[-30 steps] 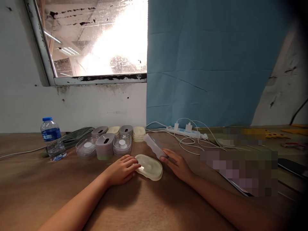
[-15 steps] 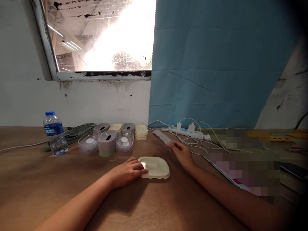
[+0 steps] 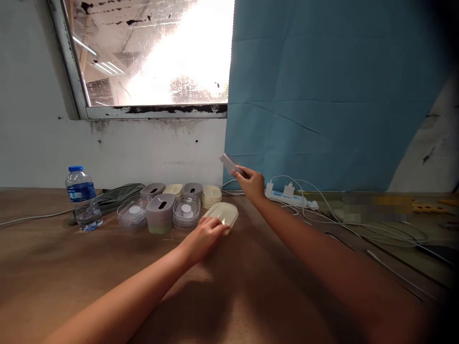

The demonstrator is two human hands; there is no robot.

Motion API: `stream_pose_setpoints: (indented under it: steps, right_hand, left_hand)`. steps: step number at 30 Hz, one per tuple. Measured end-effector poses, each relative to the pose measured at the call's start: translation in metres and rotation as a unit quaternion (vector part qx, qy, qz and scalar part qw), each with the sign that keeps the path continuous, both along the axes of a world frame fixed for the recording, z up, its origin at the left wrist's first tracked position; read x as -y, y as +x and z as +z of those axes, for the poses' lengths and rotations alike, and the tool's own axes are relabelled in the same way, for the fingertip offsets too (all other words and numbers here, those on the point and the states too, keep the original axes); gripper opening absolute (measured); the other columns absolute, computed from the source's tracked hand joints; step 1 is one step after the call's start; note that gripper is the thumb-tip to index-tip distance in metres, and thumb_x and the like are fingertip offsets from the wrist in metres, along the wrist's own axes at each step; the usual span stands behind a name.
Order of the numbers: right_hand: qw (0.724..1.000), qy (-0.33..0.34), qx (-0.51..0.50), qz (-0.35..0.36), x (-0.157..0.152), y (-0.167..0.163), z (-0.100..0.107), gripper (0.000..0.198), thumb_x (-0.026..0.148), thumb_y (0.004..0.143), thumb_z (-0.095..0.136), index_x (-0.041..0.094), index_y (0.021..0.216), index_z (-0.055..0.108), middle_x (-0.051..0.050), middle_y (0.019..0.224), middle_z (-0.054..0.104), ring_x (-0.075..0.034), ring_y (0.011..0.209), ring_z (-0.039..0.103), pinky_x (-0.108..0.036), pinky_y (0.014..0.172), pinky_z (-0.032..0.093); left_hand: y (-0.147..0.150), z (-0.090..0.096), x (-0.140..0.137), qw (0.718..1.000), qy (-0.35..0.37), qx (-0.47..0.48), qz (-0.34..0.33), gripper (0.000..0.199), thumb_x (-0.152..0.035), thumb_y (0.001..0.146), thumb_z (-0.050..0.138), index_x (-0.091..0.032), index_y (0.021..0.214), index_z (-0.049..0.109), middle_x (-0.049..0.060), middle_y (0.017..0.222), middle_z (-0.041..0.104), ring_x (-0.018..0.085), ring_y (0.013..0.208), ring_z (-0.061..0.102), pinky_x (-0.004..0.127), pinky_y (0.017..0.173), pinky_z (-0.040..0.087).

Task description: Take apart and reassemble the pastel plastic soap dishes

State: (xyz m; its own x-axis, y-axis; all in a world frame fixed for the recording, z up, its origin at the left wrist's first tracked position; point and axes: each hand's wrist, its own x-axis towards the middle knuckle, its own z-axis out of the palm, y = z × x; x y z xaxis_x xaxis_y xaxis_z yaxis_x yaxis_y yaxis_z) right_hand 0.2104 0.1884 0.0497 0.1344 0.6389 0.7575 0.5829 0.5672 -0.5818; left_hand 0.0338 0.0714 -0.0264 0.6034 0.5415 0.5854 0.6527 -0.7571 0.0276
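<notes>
My left hand [image 3: 208,232] is closed on the near edge of a cream plastic lid [image 3: 224,213], which is tilted up with its broad face towards the back. Behind it stands a small stack of cream lids [image 3: 212,193]; whether the held lid touches them I cannot tell. Higher up on the right, my right hand [image 3: 253,183] pinches a flat grey strip-like piece [image 3: 228,163] with a notched end, held in the air in front of the blue curtain. To the left are a stack of clear containers [image 3: 187,210] and a grey box with an oval slot [image 3: 161,215].
More clear containers [image 3: 134,214] stand on the left beside a water bottle [image 3: 83,198] and a dark green pouch [image 3: 116,198]. A white power strip [image 3: 287,198] with tangled cables lies at the back right. A blue curtain [image 3: 315,95] hangs behind.
My left hand has lifted and tilted the cream lid, moving it back towards the stacked lids. My right hand has risen and moved slightly left with the grey strip-like piece.
</notes>
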Motion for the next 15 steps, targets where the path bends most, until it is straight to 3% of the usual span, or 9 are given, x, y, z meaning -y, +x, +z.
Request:
stream_pose_setpoints:
  steps: [3,5,8,11,12,15]
  right_hand:
    - [0.998,0.001,0.039,-0.046,0.015,0.016,0.013,0.041,0.045,0.08,0.055,0.017,0.108,0.065,-0.008,0.1,0.069,-0.024,0.09,0.063,-0.03,0.075,0.046]
    - [0.994,-0.015,0.085,-0.068,0.033,0.031,0.01,0.041,0.047,0.078,0.057,0.018,0.105,0.067,-0.009,0.096,0.07,-0.026,0.088,0.063,-0.032,0.071,0.046]
    - [0.979,-0.052,0.186,-0.068,0.067,0.048,-0.009,0.031,0.043,0.069,0.066,0.022,0.091,0.072,-0.008,0.083,0.072,-0.029,0.076,0.064,-0.033,0.063,0.045]
    - [0.956,-0.079,0.282,-0.026,0.099,0.046,-0.04,0.017,0.037,0.064,0.071,0.027,0.078,0.073,-0.002,0.072,0.071,-0.024,0.068,0.064,-0.029,0.06,0.043]
    - [0.944,-0.088,0.318,-0.004,0.107,0.041,-0.05,0.015,0.037,0.066,0.071,0.027,0.077,0.073,-0.001,0.074,0.071,-0.022,0.07,0.064,-0.028,0.06,0.043]
    - [0.865,-0.085,0.487,0.083,0.12,0.017,-0.07,0.019,0.039,0.079,0.06,0.024,0.086,0.069,-0.002,0.085,0.071,-0.022,0.08,0.061,-0.028,0.061,0.043]
  left_hand:
    - [0.01,0.027,-0.032,0.997,-0.008,0.042,0.064,0.024,-0.022,0.09,0.041,-0.019,0.102,0.061,0.005,0.095,0.061,0.016,0.088,0.056,0.032,0.089,0.036]
    - [0.016,0.043,-0.061,0.989,-0.039,0.035,0.136,0.022,-0.019,0.088,0.043,-0.02,0.098,0.063,0.004,0.097,0.061,0.014,0.085,0.057,0.029,0.089,0.037]
    - [0.025,0.054,-0.105,0.983,-0.064,0.03,0.17,0.019,-0.015,0.084,0.048,-0.017,0.091,0.065,0.006,0.091,0.063,0.015,0.081,0.059,0.027,0.081,0.041]
    - [0.034,0.051,-0.141,0.979,-0.087,0.007,0.183,0.017,-0.011,0.08,0.051,-0.017,0.085,0.066,0.005,0.086,0.065,0.016,0.081,0.059,0.026,0.078,0.042]
    - [0.036,0.048,-0.15,0.978,-0.096,-0.003,0.188,0.016,-0.011,0.079,0.052,-0.017,0.084,0.066,0.005,0.085,0.065,0.017,0.082,0.06,0.027,0.078,0.042]
    - [0.041,0.04,-0.17,0.969,-0.121,-0.035,0.213,0.01,-0.014,0.079,0.055,-0.016,0.082,0.065,0.005,0.084,0.065,0.018,0.085,0.059,0.032,0.081,0.043]
